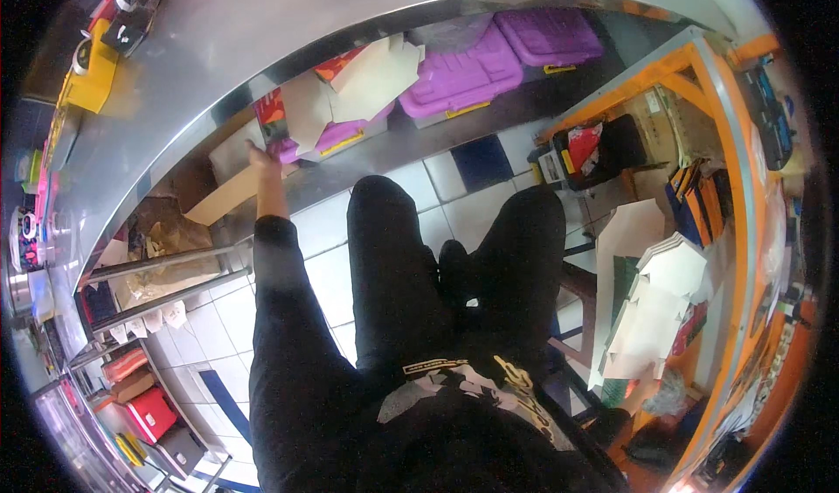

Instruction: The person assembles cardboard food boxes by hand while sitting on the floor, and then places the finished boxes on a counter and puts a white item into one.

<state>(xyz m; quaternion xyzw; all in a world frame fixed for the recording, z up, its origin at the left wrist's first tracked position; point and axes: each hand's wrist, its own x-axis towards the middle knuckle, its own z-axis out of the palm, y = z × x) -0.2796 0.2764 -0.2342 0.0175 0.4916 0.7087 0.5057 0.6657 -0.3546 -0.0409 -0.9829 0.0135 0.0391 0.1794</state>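
My left arm stretches forward under the metal table, with my left hand (265, 158) at an open cardboard box (229, 190) on the low shelf. Its fingers look spread, one pointing away to the left, and I see nothing held between them. Just beyond the fingers stands a carton with a red and green printed side (273, 115). Folded white card packaging (376, 78) lies to its right, on top of a purple-lidded bin (336, 136). My right hand is out of view.
Two more purple-lidded bins (463, 78) line the shelf beneath the steel tabletop (288, 12). An orange-framed rack (738, 143) stands at right, with stacked white folded cartons (651, 318) beside my leg. Metal rails (166, 261) and a red box (152, 413) are at left.
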